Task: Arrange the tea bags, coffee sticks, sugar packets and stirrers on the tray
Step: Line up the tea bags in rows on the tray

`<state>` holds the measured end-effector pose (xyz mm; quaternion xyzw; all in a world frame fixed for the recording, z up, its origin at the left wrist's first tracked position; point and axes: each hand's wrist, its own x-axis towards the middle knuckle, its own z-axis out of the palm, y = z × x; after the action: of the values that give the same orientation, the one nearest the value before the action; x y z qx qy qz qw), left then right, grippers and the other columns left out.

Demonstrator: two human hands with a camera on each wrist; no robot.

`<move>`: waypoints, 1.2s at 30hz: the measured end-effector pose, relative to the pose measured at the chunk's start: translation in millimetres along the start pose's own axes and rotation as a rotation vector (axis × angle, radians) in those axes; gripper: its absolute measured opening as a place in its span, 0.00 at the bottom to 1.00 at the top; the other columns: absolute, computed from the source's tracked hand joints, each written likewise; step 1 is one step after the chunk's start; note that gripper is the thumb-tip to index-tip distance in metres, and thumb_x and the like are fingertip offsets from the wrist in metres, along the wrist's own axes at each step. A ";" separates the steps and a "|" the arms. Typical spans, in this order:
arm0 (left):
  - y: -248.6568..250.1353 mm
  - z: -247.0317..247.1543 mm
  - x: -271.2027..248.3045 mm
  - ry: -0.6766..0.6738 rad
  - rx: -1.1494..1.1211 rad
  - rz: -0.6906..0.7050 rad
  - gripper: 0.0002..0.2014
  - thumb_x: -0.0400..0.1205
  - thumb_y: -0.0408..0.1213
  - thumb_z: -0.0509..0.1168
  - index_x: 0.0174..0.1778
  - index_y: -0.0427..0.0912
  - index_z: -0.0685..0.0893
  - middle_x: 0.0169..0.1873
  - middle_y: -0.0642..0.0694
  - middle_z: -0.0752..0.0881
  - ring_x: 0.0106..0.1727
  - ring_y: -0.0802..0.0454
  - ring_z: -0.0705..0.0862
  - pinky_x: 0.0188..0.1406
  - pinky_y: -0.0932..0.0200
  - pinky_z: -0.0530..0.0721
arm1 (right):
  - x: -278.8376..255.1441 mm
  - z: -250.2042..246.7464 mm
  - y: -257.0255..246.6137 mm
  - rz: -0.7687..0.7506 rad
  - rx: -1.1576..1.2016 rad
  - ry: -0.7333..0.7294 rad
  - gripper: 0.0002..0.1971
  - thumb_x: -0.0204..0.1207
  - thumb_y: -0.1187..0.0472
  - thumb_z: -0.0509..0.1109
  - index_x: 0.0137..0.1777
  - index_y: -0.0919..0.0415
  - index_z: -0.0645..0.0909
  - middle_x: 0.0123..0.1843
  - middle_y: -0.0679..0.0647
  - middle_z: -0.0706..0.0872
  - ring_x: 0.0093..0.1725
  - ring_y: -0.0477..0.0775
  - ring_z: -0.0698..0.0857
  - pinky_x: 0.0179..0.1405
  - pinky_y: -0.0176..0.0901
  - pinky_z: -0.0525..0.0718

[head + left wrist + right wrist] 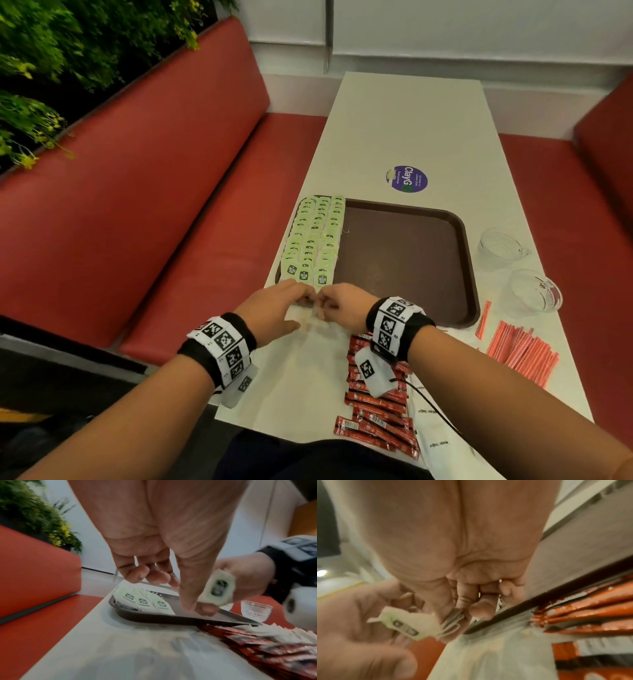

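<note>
Both hands meet just above the near left corner of the brown tray (404,253). My right hand (329,303) (460,615) pinches a small stack of tea bags (452,620) between thumb and fingers. My left hand (301,299) (197,601) pinches one pale green tea bag (217,588) (402,624) at that stack. Three rows of overlapping green tea bags (315,240) cover the tray's left side. Red coffee sticks (376,404) lie on the table below my right wrist. White sugar packets (436,443) lie beside them, and orange stirrers (520,353) lie to the right.
Two clear glass cups (503,246) (534,291) stand right of the tray. A purple round sticker (407,179) is on the white table beyond it. Red bench seats (154,205) flank the table, with plants behind the left one.
</note>
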<state>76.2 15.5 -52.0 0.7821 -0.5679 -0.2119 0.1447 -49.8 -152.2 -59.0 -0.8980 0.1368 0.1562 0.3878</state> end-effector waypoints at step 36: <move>-7.5 24.5 89.2 0.073 -0.237 -0.394 0.17 0.73 0.41 0.79 0.48 0.54 0.77 0.35 0.54 0.84 0.38 0.53 0.83 0.35 0.60 0.76 | 58.0 -44.4 48.5 0.383 0.104 0.195 0.11 0.82 0.56 0.70 0.61 0.53 0.76 0.43 0.47 0.93 0.41 0.50 0.87 0.55 0.54 0.88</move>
<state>93.9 -66.5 -91.8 0.8625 -0.3699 -0.2729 0.2116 -6.8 -224.4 -84.3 -0.8452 0.3495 0.1322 0.3820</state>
